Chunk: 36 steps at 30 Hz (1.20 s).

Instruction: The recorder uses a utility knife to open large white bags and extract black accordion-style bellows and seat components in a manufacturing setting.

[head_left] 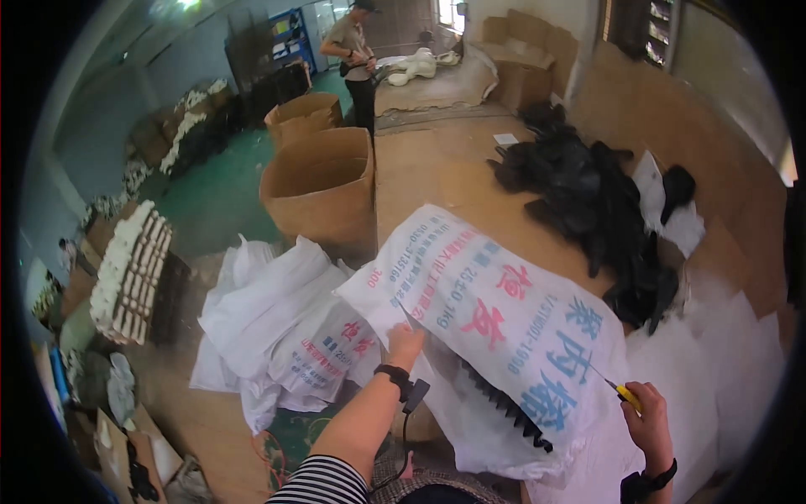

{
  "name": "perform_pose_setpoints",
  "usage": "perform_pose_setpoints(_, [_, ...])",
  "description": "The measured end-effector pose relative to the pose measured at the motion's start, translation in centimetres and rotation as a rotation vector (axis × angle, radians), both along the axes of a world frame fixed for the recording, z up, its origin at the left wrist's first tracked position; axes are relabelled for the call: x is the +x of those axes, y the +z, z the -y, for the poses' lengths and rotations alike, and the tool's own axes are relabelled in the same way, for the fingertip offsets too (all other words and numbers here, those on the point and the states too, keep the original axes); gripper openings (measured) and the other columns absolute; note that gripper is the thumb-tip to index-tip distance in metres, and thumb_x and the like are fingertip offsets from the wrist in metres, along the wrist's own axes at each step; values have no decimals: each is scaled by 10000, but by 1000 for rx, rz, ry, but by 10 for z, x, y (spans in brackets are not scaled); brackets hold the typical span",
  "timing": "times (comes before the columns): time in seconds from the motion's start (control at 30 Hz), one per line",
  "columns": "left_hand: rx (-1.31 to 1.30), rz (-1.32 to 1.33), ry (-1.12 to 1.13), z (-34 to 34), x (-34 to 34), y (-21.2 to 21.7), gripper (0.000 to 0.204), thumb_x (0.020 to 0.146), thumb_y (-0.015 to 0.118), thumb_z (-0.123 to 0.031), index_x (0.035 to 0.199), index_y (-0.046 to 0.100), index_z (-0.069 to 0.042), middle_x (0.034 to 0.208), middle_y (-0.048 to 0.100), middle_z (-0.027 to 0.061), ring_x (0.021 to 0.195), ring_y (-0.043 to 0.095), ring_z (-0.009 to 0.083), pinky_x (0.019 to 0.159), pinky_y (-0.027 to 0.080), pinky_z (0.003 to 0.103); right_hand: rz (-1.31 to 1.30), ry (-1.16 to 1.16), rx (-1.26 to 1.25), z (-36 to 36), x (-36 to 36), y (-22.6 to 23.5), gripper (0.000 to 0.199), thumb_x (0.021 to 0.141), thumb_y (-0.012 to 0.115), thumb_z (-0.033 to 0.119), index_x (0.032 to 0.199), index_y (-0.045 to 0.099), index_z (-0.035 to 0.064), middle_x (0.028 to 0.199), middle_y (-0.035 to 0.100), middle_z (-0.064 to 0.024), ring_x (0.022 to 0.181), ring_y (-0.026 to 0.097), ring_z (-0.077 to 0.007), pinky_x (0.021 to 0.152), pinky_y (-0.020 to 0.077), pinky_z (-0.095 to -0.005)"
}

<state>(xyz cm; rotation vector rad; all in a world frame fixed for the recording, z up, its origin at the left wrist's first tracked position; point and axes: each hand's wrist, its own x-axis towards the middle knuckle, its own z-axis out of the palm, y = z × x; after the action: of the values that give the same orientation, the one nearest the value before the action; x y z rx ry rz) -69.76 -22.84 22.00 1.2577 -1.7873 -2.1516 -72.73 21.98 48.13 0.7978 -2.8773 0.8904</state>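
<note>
A white woven sack (445, 290) with blue and red print lies across the table in front of me. My left hand (405, 344) is closed on its left edge, pinching it. From below the sack's near edge pokes a stack of black things (508, 403) with a toothed outline; the rest of it is hidden. My right hand (648, 420) grips a yellow-handled tool with a thin metal shaft (625, 395) at the sack's right end. The shaft points up and left toward the sack; I cannot tell whether its tip touches.
Folded white sacks (269, 311) lie to the left. Black floppy pieces (588, 189) are heaped at the far right, above more white sacks (705, 378). Past the left table edge stand open cardboard boxes (315, 185). A person (353, 59) stands at the far end.
</note>
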Motion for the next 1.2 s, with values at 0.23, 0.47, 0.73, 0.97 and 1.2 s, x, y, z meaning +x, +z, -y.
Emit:
perform_pose_setpoints(0.23, [-869,444,76,93,-5,-27,287,791,585,-291,847,628,-13,859,645,183,840,614,399,779,486,461,205,270,89,245,-33,15,265,833,581,66,1086,533,5,875,596,-263,821,569,-450,709,466,-458])
perform_pose_setpoints(0.47, [-884,164,-284,133,18,3,296,789,520,-281,773,668,-26,767,636,204,753,618,394,689,490,475,253,321,105,458,-50,-136,183,892,503,173,966,472,8,821,587,-287,792,567,-475,688,447,-523])
perform_pose_setpoints(0.73, [-924,201,-392,150,51,-4,295,780,509,-267,725,661,-20,762,637,199,767,619,382,689,476,493,267,372,285,400,-15,-275,276,879,519,211,1034,410,11,920,579,-249,804,600,-438,706,492,-515])
perform_pose_setpoints(0.97, [-837,216,-229,140,56,26,295,787,534,-300,678,626,-42,726,621,168,715,600,368,620,456,480,-51,704,312,366,-40,-169,172,841,512,168,958,511,43,762,571,-164,640,609,-359,557,501,-452])
perform_pose_setpoints(1.2, [-865,128,-133,131,51,27,263,782,566,-271,685,624,-33,659,597,178,633,595,369,553,450,443,-87,1176,450,391,-74,-89,83,824,506,117,812,570,65,653,544,-87,561,594,-249,512,479,-378])
